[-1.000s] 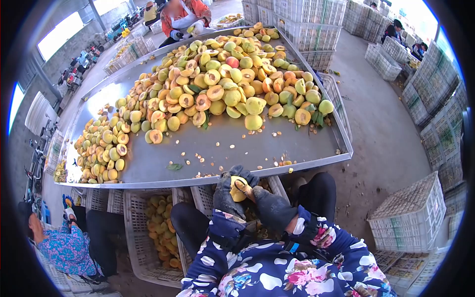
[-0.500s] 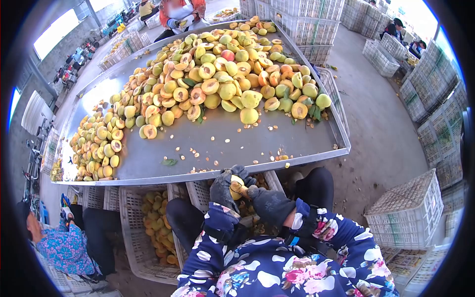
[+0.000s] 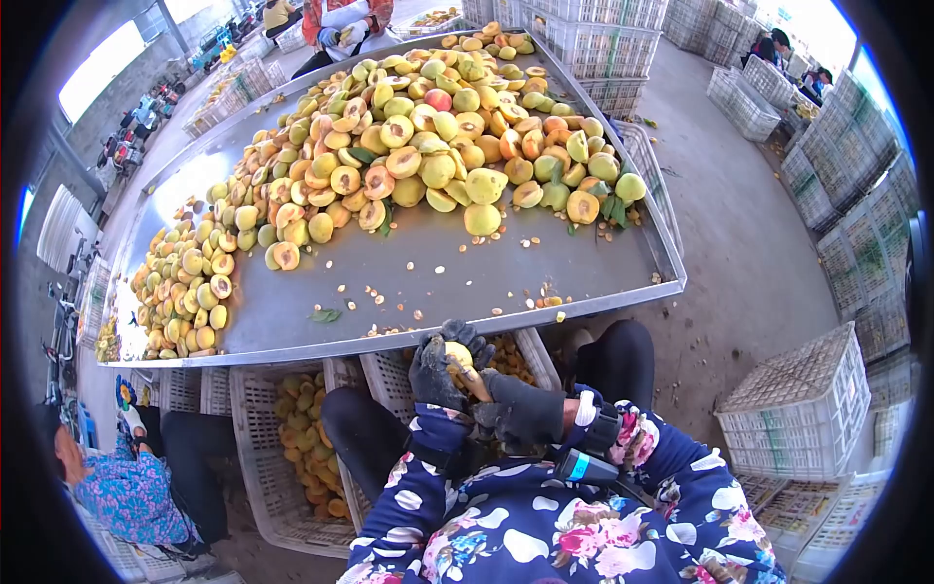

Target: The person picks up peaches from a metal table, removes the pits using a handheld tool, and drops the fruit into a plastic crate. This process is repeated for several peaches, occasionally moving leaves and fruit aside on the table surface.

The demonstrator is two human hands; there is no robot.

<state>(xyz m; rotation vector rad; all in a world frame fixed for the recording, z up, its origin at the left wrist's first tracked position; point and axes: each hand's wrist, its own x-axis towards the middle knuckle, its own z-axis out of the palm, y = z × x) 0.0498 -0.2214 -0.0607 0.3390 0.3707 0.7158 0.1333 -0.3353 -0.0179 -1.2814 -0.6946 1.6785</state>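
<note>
The person's left hand (image 3: 435, 375), in a dark glove, curls its fingers around a yellow peach (image 3: 457, 353), held just below the near edge of the metal table (image 3: 389, 282) and above a white crate (image 3: 530, 355) of fruit between the knees. The right hand (image 3: 520, 409), also gloved, presses against the peach from the right, its fingers closed on a small tool (image 3: 474, 383) whose tip meets the fruit. A heap of peaches (image 3: 428, 146), whole and halved, covers the far half of the table, with a smaller pile (image 3: 185, 292) along its left edge. Another person in a blue patterned sleeve (image 3: 126, 487) sits by the near left corner.
</note>
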